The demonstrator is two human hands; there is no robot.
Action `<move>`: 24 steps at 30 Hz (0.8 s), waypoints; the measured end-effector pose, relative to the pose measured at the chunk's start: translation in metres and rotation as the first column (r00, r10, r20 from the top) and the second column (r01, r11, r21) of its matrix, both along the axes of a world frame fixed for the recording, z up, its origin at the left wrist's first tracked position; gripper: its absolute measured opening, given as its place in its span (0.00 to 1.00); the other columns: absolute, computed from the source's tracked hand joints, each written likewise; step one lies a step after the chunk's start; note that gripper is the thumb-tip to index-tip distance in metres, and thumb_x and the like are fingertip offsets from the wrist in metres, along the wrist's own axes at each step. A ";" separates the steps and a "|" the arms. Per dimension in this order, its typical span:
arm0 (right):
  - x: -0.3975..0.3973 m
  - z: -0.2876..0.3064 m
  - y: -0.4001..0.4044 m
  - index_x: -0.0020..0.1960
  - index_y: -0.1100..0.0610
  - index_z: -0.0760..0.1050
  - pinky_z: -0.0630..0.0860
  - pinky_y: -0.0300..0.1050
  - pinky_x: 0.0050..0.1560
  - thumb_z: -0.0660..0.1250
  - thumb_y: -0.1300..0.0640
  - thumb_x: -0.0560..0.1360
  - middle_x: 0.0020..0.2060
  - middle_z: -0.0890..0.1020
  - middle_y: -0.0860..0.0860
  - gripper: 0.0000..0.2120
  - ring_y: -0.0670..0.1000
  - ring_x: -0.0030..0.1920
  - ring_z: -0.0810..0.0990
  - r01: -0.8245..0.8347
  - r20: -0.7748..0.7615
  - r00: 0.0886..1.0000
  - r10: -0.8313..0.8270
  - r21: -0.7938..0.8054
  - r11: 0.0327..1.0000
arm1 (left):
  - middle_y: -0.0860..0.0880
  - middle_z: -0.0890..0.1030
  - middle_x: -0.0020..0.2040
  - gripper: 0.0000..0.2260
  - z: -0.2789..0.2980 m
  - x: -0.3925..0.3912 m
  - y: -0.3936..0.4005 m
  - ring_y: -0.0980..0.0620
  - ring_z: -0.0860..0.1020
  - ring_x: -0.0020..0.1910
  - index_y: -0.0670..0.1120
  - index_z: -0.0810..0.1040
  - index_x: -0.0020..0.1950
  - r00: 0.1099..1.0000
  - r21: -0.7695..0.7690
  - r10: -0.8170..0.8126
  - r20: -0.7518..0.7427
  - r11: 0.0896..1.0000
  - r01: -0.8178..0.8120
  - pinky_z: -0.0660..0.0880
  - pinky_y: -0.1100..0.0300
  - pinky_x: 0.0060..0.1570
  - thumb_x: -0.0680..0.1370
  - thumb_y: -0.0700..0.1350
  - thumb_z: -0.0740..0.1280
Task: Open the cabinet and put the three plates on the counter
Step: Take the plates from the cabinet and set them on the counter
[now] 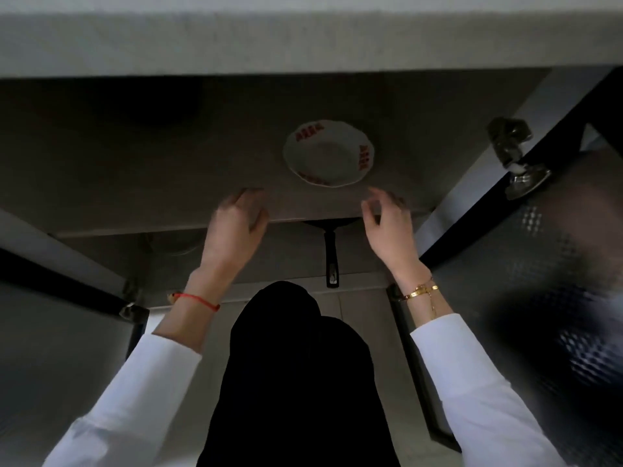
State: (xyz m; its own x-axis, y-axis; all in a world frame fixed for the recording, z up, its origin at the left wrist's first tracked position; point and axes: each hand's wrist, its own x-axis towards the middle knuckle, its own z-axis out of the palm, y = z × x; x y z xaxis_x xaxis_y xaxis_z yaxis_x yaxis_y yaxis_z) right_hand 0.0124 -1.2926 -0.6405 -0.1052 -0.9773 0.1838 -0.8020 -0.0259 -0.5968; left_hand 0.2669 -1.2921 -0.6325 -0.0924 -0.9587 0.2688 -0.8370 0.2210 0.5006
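One plate [328,153] lies on the shelf [168,170], near its front edge. One pan [332,251] sits below. The left hand [232,230] and right hand [387,227] hover there, fingers loosely apart, holding nothing.

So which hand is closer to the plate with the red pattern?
Right. The right hand hovers just below the plate, at its right; the left hand sits farther off, lower left.

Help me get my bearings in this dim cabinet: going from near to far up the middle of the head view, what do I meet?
Pan handle on the lower shelf → front edge of the upper shelf between the two hands → plate on that shelf → counter's underside edge.
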 end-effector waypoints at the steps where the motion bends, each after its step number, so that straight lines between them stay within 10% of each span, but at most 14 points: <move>1: -0.001 -0.008 -0.004 0.67 0.59 0.71 0.69 0.44 0.62 0.60 0.54 0.81 0.59 0.80 0.56 0.17 0.55 0.63 0.74 0.003 0.004 1.000 -0.003 -0.011 1.000 | 0.43 0.80 0.58 0.13 -0.008 0.001 -0.004 0.40 0.79 0.52 0.43 0.78 0.61 1.000 -0.025 -0.007 0.000 1.000 0.007 0.76 0.52 0.50 0.77 0.41 0.65; 13: -0.022 -0.036 -0.069 0.67 0.61 0.71 0.73 0.50 0.57 0.59 0.53 0.80 0.56 0.81 0.61 0.18 0.62 0.59 0.77 0.096 0.011 0.995 -0.095 -0.070 0.993 | 0.42 0.83 0.48 0.14 -0.038 -0.017 -0.079 0.40 0.82 0.46 0.45 0.78 0.61 0.996 0.030 0.056 -0.069 0.998 -0.054 0.77 0.53 0.46 0.77 0.46 0.64; 24: -0.031 -0.036 -0.128 0.66 0.62 0.70 0.74 0.51 0.56 0.56 0.51 0.81 0.57 0.80 0.63 0.19 0.63 0.59 0.78 0.106 -0.049 0.993 -0.103 0.050 0.993 | 0.34 0.75 0.65 0.18 -0.043 -0.032 -0.157 0.36 0.75 0.63 0.34 0.74 0.65 0.997 0.118 0.072 -0.017 0.990 -0.070 0.71 0.51 0.61 0.80 0.44 0.62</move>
